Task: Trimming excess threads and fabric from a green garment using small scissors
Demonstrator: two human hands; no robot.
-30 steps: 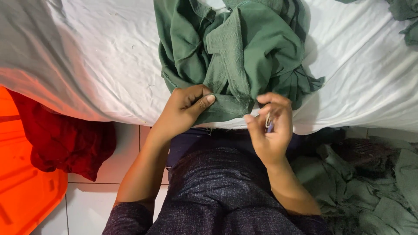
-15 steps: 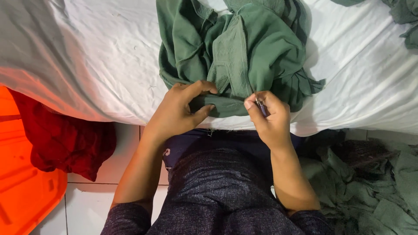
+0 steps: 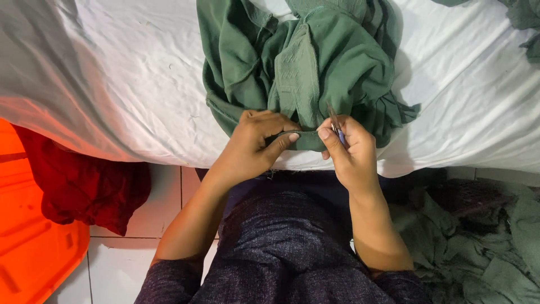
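A: Obs. — where does the green garment (image 3: 315, 67) lie?

B: Bunched on the white sheet (image 3: 112, 84); its folded hem runs left to right along the sheet's near edge, between both hands.

A: Hands?

B: Left hand (image 3: 253, 147) pinches the hem, thumb stretched along it. Right hand (image 3: 351, 152) sits at the hem's right end, fingers closed on a thin pointed tool (image 3: 334, 121), tip angled up, away from the body. Both touch the hem.

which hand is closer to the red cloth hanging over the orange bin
Left. The left hand pinches the green garment, on the side toward the red cloth. The right hand, holding a small tool, is farther away.
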